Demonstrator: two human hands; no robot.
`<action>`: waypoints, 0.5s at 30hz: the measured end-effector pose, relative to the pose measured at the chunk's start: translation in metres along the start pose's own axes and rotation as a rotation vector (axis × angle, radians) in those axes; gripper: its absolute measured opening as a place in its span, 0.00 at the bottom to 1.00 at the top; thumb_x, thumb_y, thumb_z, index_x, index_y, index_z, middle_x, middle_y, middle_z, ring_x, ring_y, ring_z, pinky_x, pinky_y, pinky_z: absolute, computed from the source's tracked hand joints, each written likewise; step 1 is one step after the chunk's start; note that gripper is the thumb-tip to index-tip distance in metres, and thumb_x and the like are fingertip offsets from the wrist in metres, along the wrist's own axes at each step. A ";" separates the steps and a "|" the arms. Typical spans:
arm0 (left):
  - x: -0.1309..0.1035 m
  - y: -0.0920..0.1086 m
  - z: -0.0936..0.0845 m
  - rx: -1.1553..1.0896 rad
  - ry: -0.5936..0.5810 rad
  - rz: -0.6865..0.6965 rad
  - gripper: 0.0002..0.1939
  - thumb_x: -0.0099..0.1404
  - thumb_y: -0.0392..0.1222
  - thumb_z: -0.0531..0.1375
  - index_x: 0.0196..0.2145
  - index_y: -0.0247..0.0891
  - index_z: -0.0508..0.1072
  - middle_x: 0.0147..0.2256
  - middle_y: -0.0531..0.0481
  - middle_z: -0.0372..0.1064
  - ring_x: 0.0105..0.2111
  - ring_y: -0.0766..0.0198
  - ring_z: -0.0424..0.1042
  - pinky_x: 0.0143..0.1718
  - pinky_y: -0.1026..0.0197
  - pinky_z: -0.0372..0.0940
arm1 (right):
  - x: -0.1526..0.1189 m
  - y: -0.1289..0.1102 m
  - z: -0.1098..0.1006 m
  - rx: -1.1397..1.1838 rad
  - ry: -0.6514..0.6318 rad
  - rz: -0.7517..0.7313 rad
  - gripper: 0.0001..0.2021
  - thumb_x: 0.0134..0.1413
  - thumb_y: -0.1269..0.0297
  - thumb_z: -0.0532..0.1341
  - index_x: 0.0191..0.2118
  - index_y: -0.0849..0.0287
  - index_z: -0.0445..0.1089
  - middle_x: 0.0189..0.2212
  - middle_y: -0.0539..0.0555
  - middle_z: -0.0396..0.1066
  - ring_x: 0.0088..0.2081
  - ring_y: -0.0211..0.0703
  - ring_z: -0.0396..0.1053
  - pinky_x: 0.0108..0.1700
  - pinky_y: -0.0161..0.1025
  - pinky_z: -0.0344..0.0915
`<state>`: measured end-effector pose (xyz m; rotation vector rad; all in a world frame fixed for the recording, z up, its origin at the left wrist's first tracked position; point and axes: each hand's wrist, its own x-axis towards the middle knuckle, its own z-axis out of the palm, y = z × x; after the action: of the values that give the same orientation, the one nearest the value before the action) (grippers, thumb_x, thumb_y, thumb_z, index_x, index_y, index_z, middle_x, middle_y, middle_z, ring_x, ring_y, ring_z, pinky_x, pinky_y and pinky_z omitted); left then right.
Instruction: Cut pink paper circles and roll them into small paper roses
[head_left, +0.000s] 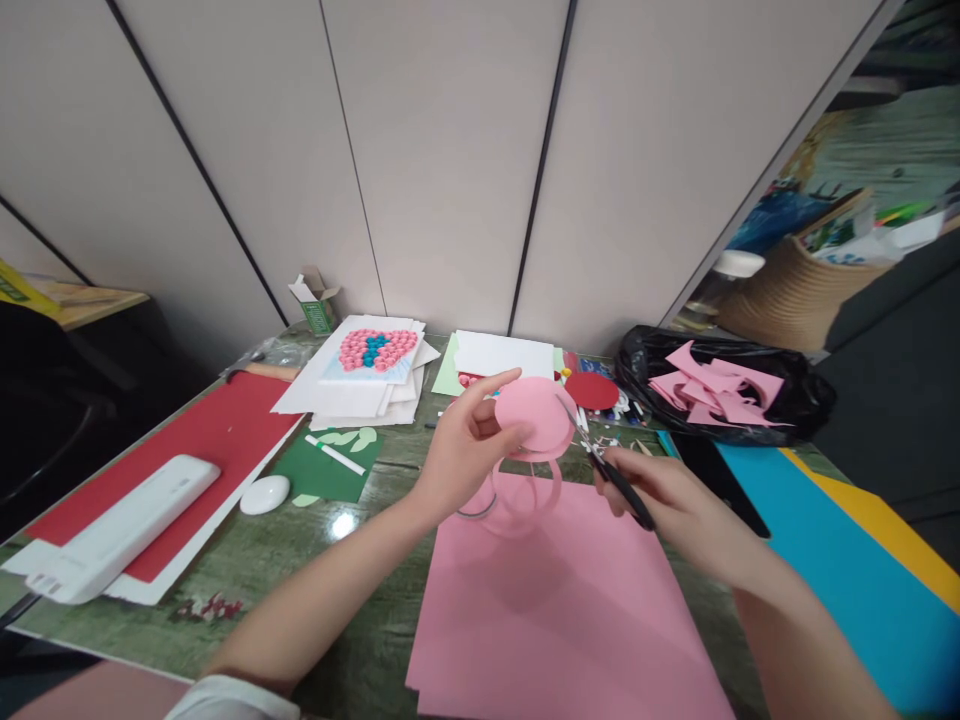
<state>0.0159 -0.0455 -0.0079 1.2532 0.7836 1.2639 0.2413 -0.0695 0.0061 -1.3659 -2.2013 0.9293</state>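
Observation:
My left hand (pixel 466 445) pinches a round piece of pink paper (pixel 534 412) between thumb and fingers, above the table. What looks like a second pink layer shows at its lower edge. In my right hand (pixel 671 497) is a pair of scissors (pixel 624 492) with black handles; the blades meet the circle's right edge. A narrow curled strip of pink paper (pixel 553 492) hangs below the circle. Under both hands lie large pink sheets (pixel 555 610), with a ring-like object partly showing at their far left.
A black plastic bag (pixel 806 395) with pink paper scraps (pixel 716 385) stands at the back right. Blue sheets (pixel 847 560) lie to the right. On the left are a red sheet (pixel 247 425), a white elongated device (pixel 127 525), a white mouse (pixel 265 494) and a heart picture (pixel 377 350).

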 end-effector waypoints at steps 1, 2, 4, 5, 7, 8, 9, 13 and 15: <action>0.000 -0.001 0.000 -0.015 0.006 0.002 0.28 0.55 0.37 0.64 0.53 0.44 0.64 0.33 0.51 0.71 0.31 0.68 0.70 0.29 0.67 0.70 | 0.000 0.000 0.001 0.009 0.000 0.003 0.08 0.56 0.66 0.51 0.28 0.57 0.61 0.22 0.48 0.64 0.25 0.37 0.60 0.27 0.33 0.55; 0.000 -0.001 0.000 -0.024 0.008 0.001 0.28 0.55 0.36 0.64 0.53 0.44 0.65 0.32 0.52 0.71 0.31 0.68 0.70 0.28 0.68 0.69 | 0.000 0.000 0.002 0.017 0.001 0.005 0.07 0.56 0.66 0.51 0.28 0.57 0.62 0.22 0.48 0.64 0.25 0.37 0.60 0.26 0.33 0.55; 0.000 0.000 0.000 -0.027 -0.002 -0.009 0.28 0.55 0.36 0.64 0.53 0.44 0.65 0.31 0.52 0.71 0.30 0.69 0.70 0.28 0.68 0.69 | -0.001 -0.001 0.002 0.028 0.003 0.005 0.07 0.56 0.67 0.51 0.28 0.57 0.62 0.23 0.48 0.64 0.26 0.37 0.59 0.26 0.33 0.54; 0.000 0.000 -0.001 -0.021 -0.013 -0.016 0.28 0.54 0.36 0.64 0.53 0.45 0.65 0.31 0.53 0.70 0.30 0.69 0.70 0.27 0.68 0.70 | -0.001 -0.001 0.003 0.028 0.006 0.006 0.07 0.56 0.67 0.51 0.28 0.57 0.62 0.23 0.48 0.63 0.26 0.37 0.59 0.26 0.33 0.54; -0.001 0.002 -0.002 0.007 -0.035 -0.021 0.27 0.54 0.35 0.64 0.52 0.45 0.66 0.29 0.54 0.69 0.28 0.70 0.69 0.27 0.68 0.70 | -0.002 -0.002 0.003 0.022 0.011 0.008 0.07 0.56 0.67 0.51 0.28 0.57 0.61 0.23 0.48 0.63 0.26 0.37 0.59 0.26 0.33 0.54; -0.001 0.003 -0.002 0.028 -0.042 -0.023 0.27 0.54 0.35 0.64 0.52 0.45 0.67 0.29 0.54 0.69 0.28 0.70 0.68 0.27 0.68 0.70 | -0.002 -0.003 0.004 0.018 0.015 0.011 0.07 0.56 0.67 0.52 0.27 0.57 0.61 0.23 0.48 0.63 0.26 0.37 0.58 0.26 0.33 0.54; -0.002 0.004 -0.002 0.049 -0.047 -0.025 0.26 0.54 0.35 0.64 0.51 0.45 0.68 0.28 0.54 0.69 0.28 0.71 0.68 0.27 0.68 0.70 | -0.001 -0.004 0.004 0.015 0.021 0.014 0.07 0.55 0.67 0.52 0.27 0.57 0.61 0.22 0.48 0.63 0.25 0.37 0.58 0.26 0.33 0.54; -0.003 0.009 -0.001 0.091 -0.059 -0.054 0.26 0.54 0.34 0.63 0.51 0.46 0.68 0.30 0.54 0.69 0.28 0.70 0.68 0.29 0.66 0.71 | 0.000 -0.005 0.005 -0.003 0.033 0.021 0.07 0.55 0.65 0.53 0.27 0.58 0.62 0.21 0.47 0.62 0.24 0.36 0.57 0.25 0.33 0.53; -0.003 0.011 0.000 0.095 -0.063 -0.068 0.25 0.54 0.34 0.63 0.51 0.45 0.68 0.30 0.54 0.69 0.28 0.70 0.68 0.29 0.66 0.71 | 0.000 -0.005 0.005 -0.016 0.034 0.022 0.07 0.55 0.65 0.53 0.27 0.57 0.62 0.21 0.47 0.61 0.24 0.36 0.56 0.24 0.32 0.53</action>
<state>0.0124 -0.0502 0.0021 1.3250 0.8420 1.1387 0.2356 -0.0726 0.0063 -1.4050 -2.1770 0.8912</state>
